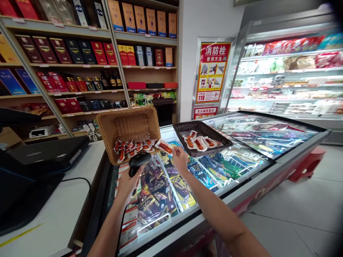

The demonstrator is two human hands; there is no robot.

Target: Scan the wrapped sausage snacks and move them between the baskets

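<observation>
My left hand (128, 184) is wrapped round the handle of a black barcode scanner (139, 159), its head pointing away from me over the freezer. Between the fingertips of my right hand (180, 159) I pinch one end of a packaged sausage (164, 146), held up between two baskets. To its left, a tan wicker basket (107, 123) is tipped towards me, with several wrapped sausages (134, 147) along its lower side. On the right, a dark brown basket (184, 126) lies on the freezer glass and holds several more wrapped sausages (198, 142).
Under both arms is a glass-topped chest freezer (252, 171) full of packaged goods. A white counter (72, 203) with a black device (50, 153) stands at left. Shelves of boxed bottles (72, 51) line the back. A red stool (308, 164) sits beyond the freezer's right side.
</observation>
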